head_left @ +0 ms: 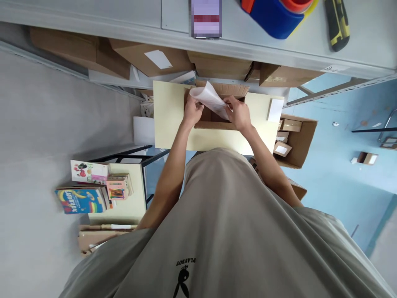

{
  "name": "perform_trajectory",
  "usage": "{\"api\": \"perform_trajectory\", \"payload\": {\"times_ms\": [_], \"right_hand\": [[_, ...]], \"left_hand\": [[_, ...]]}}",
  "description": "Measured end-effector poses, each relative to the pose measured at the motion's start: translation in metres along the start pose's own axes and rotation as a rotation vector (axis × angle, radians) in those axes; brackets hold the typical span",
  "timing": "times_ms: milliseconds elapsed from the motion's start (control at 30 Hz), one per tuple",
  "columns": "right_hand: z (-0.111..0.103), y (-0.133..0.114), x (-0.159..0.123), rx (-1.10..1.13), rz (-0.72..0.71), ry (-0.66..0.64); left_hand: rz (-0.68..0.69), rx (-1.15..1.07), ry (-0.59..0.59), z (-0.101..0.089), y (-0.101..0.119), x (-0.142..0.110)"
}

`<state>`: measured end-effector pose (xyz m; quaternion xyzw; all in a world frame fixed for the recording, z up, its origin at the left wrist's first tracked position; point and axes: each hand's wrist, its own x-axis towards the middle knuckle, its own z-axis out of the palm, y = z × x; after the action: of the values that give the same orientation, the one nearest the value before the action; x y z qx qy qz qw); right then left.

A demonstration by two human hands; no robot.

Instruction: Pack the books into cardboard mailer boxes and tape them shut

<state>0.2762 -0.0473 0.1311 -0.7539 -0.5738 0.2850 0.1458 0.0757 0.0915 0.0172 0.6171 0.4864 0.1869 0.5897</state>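
A curled white sheet (208, 97), thin and slightly see-through, is stretched at a slant between my two hands. My left hand (192, 112) pinches its left end, fingers closed. At the other end my right hand (239, 112) grips the lower right edge between thumb and fingers. Beneath the sheet stands an open cardboard box (214, 125), its flaps spread, on a pale yellow tabletop (173, 124). The sheet and my hands hide part of the box's inside; whether it is paper or plastic wrap I cannot tell.
A grey shelf (124, 16) above holds a phone (206, 18), a blue tape dispenser (273, 18) and a utility knife (338, 27). Cardboard boxes (223, 64) line the level below. Books (83, 199) lie at left; a carton with small boxes (302, 142) stands at right.
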Motion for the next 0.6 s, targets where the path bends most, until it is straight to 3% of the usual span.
{"api": "perform_trajectory", "payload": {"times_ms": [100,333,600], "right_hand": [[-0.014,0.007,-0.007,-0.113,0.056,0.016],[-0.043,0.017,-0.013,-0.237,0.036,0.004],[-0.026,0.006,0.005,-0.265,0.067,-0.104]], "left_hand": [[0.014,-0.043,0.021,0.001,0.001,-0.005],[0.138,-0.026,0.019,0.003,0.007,-0.017],[0.159,0.043,-0.001,-0.003,0.009,-0.031]]}}
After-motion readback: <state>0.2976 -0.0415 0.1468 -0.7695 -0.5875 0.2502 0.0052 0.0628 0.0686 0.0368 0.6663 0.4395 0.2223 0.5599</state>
